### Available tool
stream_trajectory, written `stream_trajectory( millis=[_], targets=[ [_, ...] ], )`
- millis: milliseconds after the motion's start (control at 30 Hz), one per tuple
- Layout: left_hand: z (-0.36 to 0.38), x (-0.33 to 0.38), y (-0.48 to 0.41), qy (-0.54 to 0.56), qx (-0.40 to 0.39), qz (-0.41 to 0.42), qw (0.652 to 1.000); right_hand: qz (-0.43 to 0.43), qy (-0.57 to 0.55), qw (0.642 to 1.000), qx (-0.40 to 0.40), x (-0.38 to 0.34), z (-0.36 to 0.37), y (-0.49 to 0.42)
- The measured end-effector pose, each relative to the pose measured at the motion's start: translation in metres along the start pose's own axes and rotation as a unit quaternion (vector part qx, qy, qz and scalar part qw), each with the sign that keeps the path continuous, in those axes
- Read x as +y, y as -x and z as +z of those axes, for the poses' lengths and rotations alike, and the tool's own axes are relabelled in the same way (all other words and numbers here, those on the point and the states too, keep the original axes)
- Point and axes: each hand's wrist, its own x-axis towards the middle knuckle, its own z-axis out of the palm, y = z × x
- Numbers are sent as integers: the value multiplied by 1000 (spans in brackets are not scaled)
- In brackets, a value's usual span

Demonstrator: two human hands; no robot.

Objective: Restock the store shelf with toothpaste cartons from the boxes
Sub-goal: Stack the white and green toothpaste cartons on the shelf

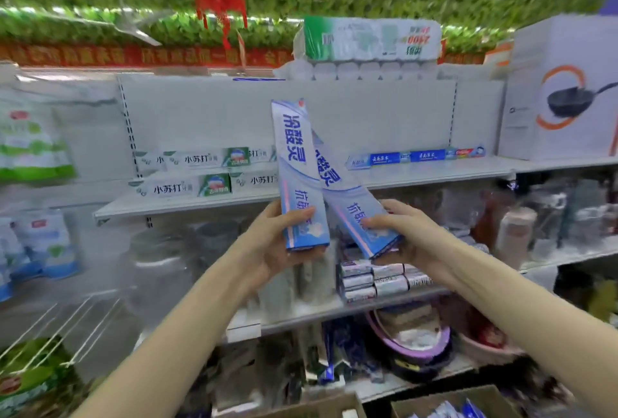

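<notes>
I hold two blue-and-white toothpaste cartons upright in front of the shelf. My left hand [274, 243] grips the lower end of the left carton [294, 163], which stands almost vertical. My right hand [401, 233] grips the lower end of the right carton [347, 200], which leans left and passes behind the first one. The white shelf board [418, 173] behind them carries white-and-green toothpaste cartons [187, 183] on the left and a row of blue cartons [414, 158] at the back right.
Two open cardboard boxes [458, 401] stand at the bottom edge, one showing blue cartons. A large white pan box [561, 89] stands at the shelf's right end. Toilet roll packs [368, 46] lie on top. Lower shelves hold jars, small packs and basins.
</notes>
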Motion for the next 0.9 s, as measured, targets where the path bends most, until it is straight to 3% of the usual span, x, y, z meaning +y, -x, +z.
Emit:
stream_trajectory(
  millis=[167,267,500,667,900],
  targets=[
    [-32,29,-50,-39,71,20,997,-63,59,989,118,-17,-27,-43],
    [-42,26,-75,-22,91,3,996,-64,117,981,139,-6,-41,-62],
    [-38,7,-135,59,142,-5,988,-105,87,970,199,-2,-94,-113],
    [-36,4,-176,51,175,33,983,-163,241,933,212,-2,-143,-185],
    [-11,6,-236,50,239,68,967,-175,287,931,144,18,-192,-315]
  ],
)
